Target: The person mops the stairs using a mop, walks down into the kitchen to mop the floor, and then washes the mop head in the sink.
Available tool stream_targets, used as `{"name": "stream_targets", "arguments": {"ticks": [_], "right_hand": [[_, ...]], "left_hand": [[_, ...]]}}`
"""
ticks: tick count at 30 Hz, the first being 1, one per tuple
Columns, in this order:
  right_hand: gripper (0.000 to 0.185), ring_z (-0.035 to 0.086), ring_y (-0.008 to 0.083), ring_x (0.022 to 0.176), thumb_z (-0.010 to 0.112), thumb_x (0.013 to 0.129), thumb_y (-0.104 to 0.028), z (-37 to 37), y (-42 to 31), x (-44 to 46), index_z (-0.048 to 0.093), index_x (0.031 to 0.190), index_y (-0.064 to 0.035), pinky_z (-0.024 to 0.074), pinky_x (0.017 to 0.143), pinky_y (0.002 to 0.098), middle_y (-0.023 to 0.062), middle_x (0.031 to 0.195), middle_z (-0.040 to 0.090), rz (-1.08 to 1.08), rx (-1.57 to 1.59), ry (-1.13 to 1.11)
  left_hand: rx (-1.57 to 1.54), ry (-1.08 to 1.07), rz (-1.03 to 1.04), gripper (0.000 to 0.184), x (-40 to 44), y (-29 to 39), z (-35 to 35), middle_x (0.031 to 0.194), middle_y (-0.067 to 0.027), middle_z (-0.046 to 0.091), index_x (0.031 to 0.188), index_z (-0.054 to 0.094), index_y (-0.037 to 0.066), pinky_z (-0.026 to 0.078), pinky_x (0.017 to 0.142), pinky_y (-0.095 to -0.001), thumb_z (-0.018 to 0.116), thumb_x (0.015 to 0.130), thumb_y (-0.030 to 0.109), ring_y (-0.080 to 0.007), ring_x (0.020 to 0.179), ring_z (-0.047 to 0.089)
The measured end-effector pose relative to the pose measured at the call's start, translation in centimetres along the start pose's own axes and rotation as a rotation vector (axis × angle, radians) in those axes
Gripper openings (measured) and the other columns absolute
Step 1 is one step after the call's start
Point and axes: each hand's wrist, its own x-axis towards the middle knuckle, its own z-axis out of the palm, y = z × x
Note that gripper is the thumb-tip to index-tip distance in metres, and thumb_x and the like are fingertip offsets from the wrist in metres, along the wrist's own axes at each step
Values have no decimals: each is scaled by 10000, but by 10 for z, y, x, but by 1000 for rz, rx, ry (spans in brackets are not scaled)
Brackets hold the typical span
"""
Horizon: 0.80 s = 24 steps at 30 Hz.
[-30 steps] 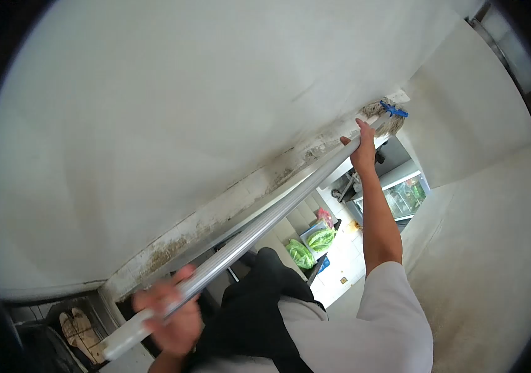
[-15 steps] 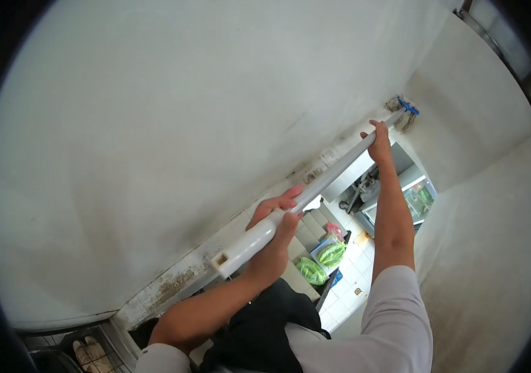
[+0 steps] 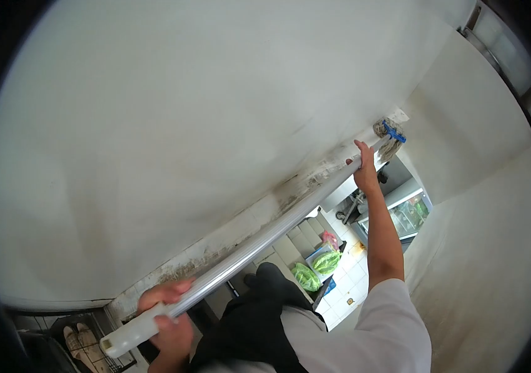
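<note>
Two pale shoes [image 3: 89, 340]: lower left, behind thin wires.
Left hand [image 3: 174, 332]: grip closed round the mop pole [image 3: 265, 231], near its white end.
Slant of the mop pole: rising rightward across the person's front.
Green bundles [image 3: 325, 263]: side by side beyond it.
Right hand [image 3: 365, 173]: grip wrapped round the mop pole, near the mop head [image 3: 392, 149].
Mop head's spot: by the pale walls' corner; touching, I can't tell.

Tiled floor [image 3: 355, 281] with brownish patches [image 3: 357, 249]
</note>
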Motion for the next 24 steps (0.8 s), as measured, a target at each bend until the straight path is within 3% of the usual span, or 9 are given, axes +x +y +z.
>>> {"name": "stream_targets", "arguments": {"ticks": [5, 11, 12, 13, 14, 15, 18, 22, 24], "right_hand": [[587, 338, 403, 1352, 671, 840, -106, -17, 14, 7, 408, 1364, -71, 200, 1166, 484, 233, 1358, 452, 50, -31, -58], [571, 405, 361, 1312, 706, 808, -105, -55, 6, 24, 476, 1331, -109, 268, 1136, 444, 175, 1350, 495, -139, 31, -188], [571, 405, 361, 1312, 706, 808, -105, -54, -3, 23, 476, 1331, -109, 268, 1136, 444, 175, 1350, 495, -148, 35, -205], [539, 459, 356, 1236, 723, 791, -110, -59, -10, 27, 517, 1289, -104, 323, 1081, 432, 162, 1284, 542, -159, 113, -254], [507, 513, 352, 1159, 740, 775, -115, -66, -19, 30, 558, 1247, -98, 377, 1025, 420, 150, 1217, 590, -167, 189, -299], [465, 540, 336, 1064, 751, 763, -118, -78, -29, 34, 591, 1199, -98, 401, 953, 414, 132, 1122, 620, -170, 210, -340], [276, 577, 295, 840, 775, 730, -145, -99, -67, 37, 664, 982, -118, 431, 768, 407, 76, 808, 631, -252, 243, -324], [371, 590, 314, 906, 715, 613, -28, -83, -150, 0, 591, 948, -129, 427, 791, 422, 83, 861, 620, -425, 429, -602], [239, 602, 302, 816, 746, 704, -121, -83, -175, -5, 595, 888, -137, 450, 748, 414, 65, 805, 615, -488, 472, -588]], "left_hand": [[-18, 327, 112, 461, -10, 65, -17, 829, -118, 538, 919, 463, 54, 499, 814, -412, 465, 964, 513, -248, 807, 557], [-122, 585, 182, 321, -26, 204, -67, 897, -54, 428, 1007, 434, 74, 421, 787, -326, 654, 899, 282, -156, 808, 442], [-546, 325, 69, 342, -45, 232, -101, 992, -108, 477, 1085, 453, 25, 446, 841, -365, 643, 900, 242, -191, 862, 475], [-41, 607, 300, 449, -108, 269, -229, 1165, -169, 499, 1271, 424, -19, 457, 922, -401, 598, 924, 209, -233, 989, 511], [-451, 79, 9, 562, -82, 315, -190, 1357, -207, 437, 1423, 317, -14, 443, 991, -408, 536, 959, 216, -275, 1198, 481], [-76, 564, 283, 523, -116, 347, -262, 1390, -181, 449, 1436, 343, 14, 441, 1003, -402, 490, 981, 226, -277, 1272, 468], [432, 706, 597, 307, -53, 406, -92, 1080, -110, 472, 1174, 398, 46, 464, 831, -343, 521, 970, 239, -209, 1007, 505], [713, 867, 705, 231, -38, 432, -47, 666, -14, 501, 826, 470, 88, 495, 601, -263, 563, 954, 256, -119, 653, 553], [755, 893, 730, 279, -28, 448, -31, 562, 10, 508, 739, 488, 99, 503, 544, -243, 573, 950, 261, -96, 565, 565]]}}
